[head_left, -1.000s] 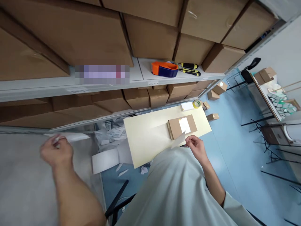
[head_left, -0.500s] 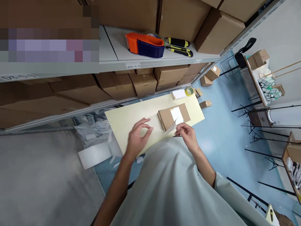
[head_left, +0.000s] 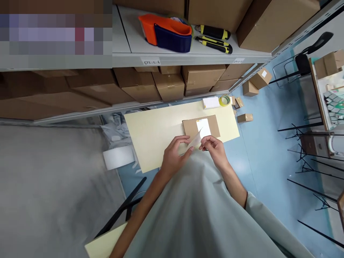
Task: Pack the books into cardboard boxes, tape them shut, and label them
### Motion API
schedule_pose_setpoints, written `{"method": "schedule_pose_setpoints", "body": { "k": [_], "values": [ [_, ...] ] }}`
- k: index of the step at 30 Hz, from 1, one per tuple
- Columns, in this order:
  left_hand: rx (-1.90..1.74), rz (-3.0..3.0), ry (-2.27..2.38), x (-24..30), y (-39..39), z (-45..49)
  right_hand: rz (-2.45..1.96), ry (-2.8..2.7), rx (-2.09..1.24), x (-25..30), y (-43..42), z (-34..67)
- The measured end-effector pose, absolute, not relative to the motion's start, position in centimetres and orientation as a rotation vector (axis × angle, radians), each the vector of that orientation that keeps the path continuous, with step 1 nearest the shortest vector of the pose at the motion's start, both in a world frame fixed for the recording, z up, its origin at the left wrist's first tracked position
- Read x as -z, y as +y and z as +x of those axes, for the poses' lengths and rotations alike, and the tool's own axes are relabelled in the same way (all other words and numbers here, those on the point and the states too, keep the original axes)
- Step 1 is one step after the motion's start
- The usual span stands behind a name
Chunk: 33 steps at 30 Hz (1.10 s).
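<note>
My right hand (head_left: 214, 149) pinches the edge of a thin, pale translucent paper sheet (head_left: 195, 141), which tilts up over the near edge of a flat cardboard box (head_left: 188, 125). At the sheet's left side is my left hand (head_left: 176, 154), its thumb and fingers apart; whether the fingertips touch the sheet I cannot tell. The brown box lies on a pale yellow tabletop (head_left: 153, 139) and carries a white label (head_left: 203, 124) on its top.
A white box (head_left: 210, 103) and a roll of yellow tape (head_left: 224, 100) sit at the table's far edge. Above stands a shelf (head_left: 172, 60) with an orange and blue tape dispenser (head_left: 172, 37), several cutters (head_left: 215, 39) and cartons. A black chair frame (head_left: 123, 208) is at lower left.
My left hand has moved right, up to the paper sheet. My right hand still pinches the sheet. The camera view has shifted, bringing a chair frame in at lower left.
</note>
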<state>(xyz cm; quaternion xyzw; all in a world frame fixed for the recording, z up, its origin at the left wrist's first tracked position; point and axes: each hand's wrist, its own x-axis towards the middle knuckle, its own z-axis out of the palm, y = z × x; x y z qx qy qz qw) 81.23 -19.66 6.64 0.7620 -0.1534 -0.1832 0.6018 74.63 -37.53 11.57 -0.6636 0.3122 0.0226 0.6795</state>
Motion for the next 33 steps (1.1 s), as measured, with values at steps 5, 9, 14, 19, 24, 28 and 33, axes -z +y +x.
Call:
{"method": "schedule_pose_setpoints", "body": {
  "k": [5, 9, 14, 19, 24, 28, 33],
  "values": [
    [0.412, 1.828, -0.373, -6.5, -22.2, 80.5, -1.412, 0.655, -0.100, -10.9, -40.2, 74.5],
    [0.396, 1.844, -0.312, -6.5, -25.0, 79.6, -1.378, 0.638, -0.142, -10.1, -42.5, 74.3],
    [0.466, 1.739, -0.067, -5.8, -28.5, 79.3, -1.409, 0.562, -0.224, -9.2, -46.0, 73.9],
    [0.569, 1.517, 0.289, -4.8, -30.8, 79.3, -1.528, 0.607, -0.206, -7.6, -50.0, 73.6],
    [0.681, 1.315, 0.436, -5.1, -32.1, 79.0, -1.674, 0.631, -0.189, -5.6, -53.0, 73.8],
    [0.716, 1.253, 0.443, -5.5, -32.6, 78.9, -1.668, 0.593, -0.246, -4.8, -54.0, 74.2],
    [0.746, 1.228, 0.413, -5.7, -32.5, 79.1, -1.629, 0.584, -0.277, -4.6, -53.6, 74.1]
  ]
}}
